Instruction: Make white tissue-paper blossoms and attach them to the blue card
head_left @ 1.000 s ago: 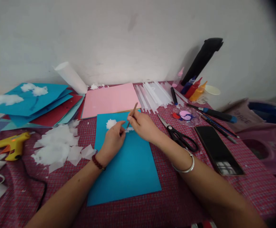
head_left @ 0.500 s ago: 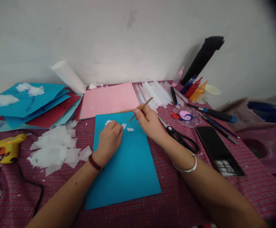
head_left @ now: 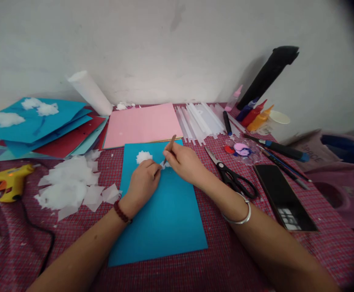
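A blue paper sheet (head_left: 161, 215) lies on the red checked cloth in front of me. Near its top edge sits a white tissue puff (head_left: 143, 156). My left hand (head_left: 143, 180) rests on the sheet just below the puff, fingers curled and pinched on a small white tissue bit. My right hand (head_left: 183, 162) grips a thin wooden stick (head_left: 170, 147), tilted, with its tip down at the tissue bit between the two hands.
A pile of white tissue squares (head_left: 70, 186) and a yellow glue gun (head_left: 8, 182) lie to the left. Scissors (head_left: 232, 176), a black phone (head_left: 285, 198), a paint palette (head_left: 240, 149), bottles (head_left: 254, 115) and pens sit right. Pink paper (head_left: 142, 125) and white strips lie behind.
My right hand swung the stick out to the right and then brought its tip back down to the tissue bit. My left hand covered the puff for a moment, then uncovered it.
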A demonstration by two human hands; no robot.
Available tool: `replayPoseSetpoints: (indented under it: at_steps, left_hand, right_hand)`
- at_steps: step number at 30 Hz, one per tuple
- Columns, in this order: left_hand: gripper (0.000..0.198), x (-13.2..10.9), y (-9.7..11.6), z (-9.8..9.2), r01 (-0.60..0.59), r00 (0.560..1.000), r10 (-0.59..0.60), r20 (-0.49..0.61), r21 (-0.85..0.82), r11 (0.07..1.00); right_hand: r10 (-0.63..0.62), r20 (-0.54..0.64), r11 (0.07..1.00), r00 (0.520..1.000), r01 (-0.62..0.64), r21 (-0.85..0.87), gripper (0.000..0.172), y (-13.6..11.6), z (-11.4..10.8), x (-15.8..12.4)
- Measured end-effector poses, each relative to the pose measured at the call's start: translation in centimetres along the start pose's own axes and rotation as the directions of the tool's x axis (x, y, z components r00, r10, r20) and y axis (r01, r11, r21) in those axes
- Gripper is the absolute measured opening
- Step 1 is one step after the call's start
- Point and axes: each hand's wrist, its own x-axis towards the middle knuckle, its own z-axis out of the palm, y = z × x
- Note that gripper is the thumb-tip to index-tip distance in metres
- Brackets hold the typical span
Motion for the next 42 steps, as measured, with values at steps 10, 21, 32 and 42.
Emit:
replayPoseSetpoints:
  at_steps: [10,21,32,42]
  left_hand:
    - [0.024,0.4,-0.1,0.7,-0.014,1.0,0.014,0.004,0.059,0.998]
    - [0.021,0.4,-0.3,0.9,-0.028,0.999,0.029,-0.026,0.013,1.0]
    - [0.016,0.4,-0.1,0.8,-0.019,0.999,0.018,-0.027,-0.023,1.0]
    - [0.021,0.6,-0.2,1.0,-0.015,1.0,0.015,-0.015,-0.002,1.0]
  right_hand:
    - [-0.015,0.067,0.994,0.998,0.022,-0.109,0.022,-0.9,-0.5,-0.1]
    - [-0.01,0.136,0.955,0.991,0.05,-0.292,0.023,-1.7,-0.5,-0.1]
    - [-0.006,0.081,0.965,0.997,0.027,-0.259,0.027,-1.0,-0.6,0.0]
    - [0.034,0.124,0.945,0.992,0.009,-0.326,0.029,-1.0,-0.3,0.3]
